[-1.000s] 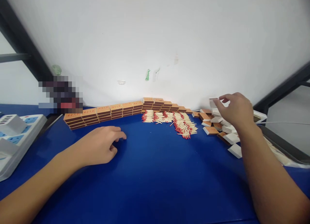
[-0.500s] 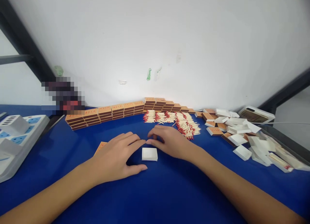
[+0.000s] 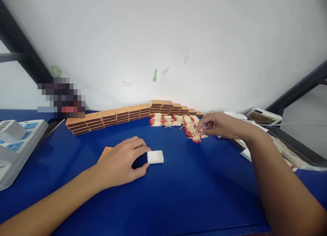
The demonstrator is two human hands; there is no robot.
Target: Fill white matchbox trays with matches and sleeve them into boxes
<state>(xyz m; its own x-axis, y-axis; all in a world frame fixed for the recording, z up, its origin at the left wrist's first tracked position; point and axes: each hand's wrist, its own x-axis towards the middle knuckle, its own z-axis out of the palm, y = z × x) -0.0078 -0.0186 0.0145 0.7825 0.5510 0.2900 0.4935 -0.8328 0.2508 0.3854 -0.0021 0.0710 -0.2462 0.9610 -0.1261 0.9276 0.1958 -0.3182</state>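
A small white matchbox tray (image 3: 155, 157) lies on the blue tabletop. My left hand (image 3: 125, 161) has its thumb and fingertips closed about the tray's left end. Partly under that hand, an orange matchbox sleeve (image 3: 104, 153) shows at its left. Farther right, my right hand (image 3: 217, 125) reaches into the near right end of a pile of red-tipped matches (image 3: 192, 127), its fingers pinched on some of them. How many it holds is hidden.
Stacked orange matchboxes (image 3: 108, 119) form a row along the white wall (image 3: 163, 42). White trays (image 3: 246, 154) and boxes lie heaped at right, partly behind my right arm, near a phone-like object (image 3: 264, 116). A power strip (image 3: 33, 144) sits at left.
My right hand has moved from above the tray rightward to the match pile. My left thumb and fingers have closed in on the tray's left end. The view has shifted slightly.
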